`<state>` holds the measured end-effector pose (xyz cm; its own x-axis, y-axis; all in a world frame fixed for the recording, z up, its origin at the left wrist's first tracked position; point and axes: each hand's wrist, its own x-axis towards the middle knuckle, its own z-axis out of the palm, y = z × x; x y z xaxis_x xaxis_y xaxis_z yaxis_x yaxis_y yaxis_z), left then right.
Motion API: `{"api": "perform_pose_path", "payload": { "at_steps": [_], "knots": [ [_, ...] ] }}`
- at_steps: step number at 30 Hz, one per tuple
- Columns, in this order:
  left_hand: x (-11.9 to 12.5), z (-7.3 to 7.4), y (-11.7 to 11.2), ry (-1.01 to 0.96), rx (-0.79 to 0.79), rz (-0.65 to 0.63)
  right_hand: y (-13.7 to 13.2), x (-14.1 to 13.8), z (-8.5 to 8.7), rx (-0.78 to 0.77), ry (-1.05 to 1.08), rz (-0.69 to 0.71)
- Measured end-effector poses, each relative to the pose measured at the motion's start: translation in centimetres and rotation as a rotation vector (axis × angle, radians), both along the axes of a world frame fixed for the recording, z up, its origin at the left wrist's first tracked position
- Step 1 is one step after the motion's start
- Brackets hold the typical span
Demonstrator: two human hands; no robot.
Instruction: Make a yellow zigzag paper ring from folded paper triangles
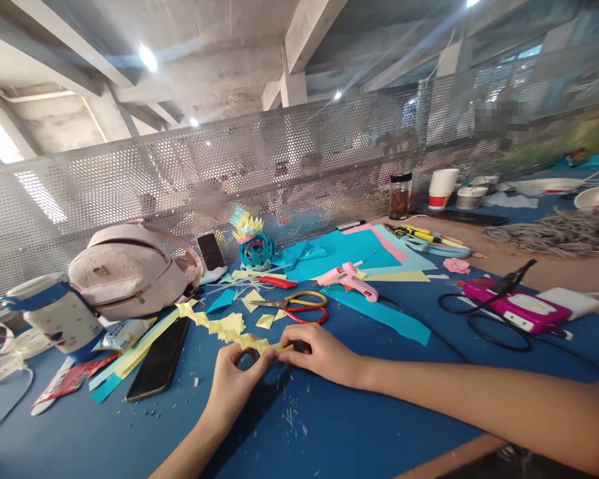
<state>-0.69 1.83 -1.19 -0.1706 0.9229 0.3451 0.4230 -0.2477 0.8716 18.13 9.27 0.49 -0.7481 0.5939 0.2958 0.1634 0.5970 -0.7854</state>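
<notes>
Both my hands meet near the middle of the blue table [329, 426]. My left hand [237, 379] and my right hand [319, 352] pinch the near end of a chain of folded yellow paper pieces [224, 326], which runs away to the left across the table. Loose yellow paper scraps [252, 299] lie just beyond it. Scissors with yellow and red handles [299, 306] rest behind my right hand, and a pink glue gun [349, 279] lies further back. A blue and yellow folded paper flower [253, 243] stands at the back by the mesh fence.
A black phone [157, 362] lies left of my hands, with a pink backpack [130, 266] and a blue-lidded mug [60, 313] beyond. Sheets of blue, pink and yellow paper [349, 253] spread behind. A pink device [514, 306] with black cable sits right. Cups [442, 189] and a jar [399, 196] stand far back.
</notes>
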Motion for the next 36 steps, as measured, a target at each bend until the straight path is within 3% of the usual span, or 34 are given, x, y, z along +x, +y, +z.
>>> {"api": "perform_pose_path", "payload": {
  "at_steps": [17,25,36],
  "knots": [
    [-0.01,0.25,-0.16,0.005,0.012,-0.006,-0.09,-0.01,0.08,-0.029,-0.012,0.012],
    [0.28,0.42,-0.27,0.006,0.006,-0.008,-0.22,0.10,0.30,-0.076,0.035,0.105],
    [0.20,0.51,-0.23,0.004,0.034,-0.027,-0.31,0.08,0.42,-0.038,0.018,0.046]
  ]
}}
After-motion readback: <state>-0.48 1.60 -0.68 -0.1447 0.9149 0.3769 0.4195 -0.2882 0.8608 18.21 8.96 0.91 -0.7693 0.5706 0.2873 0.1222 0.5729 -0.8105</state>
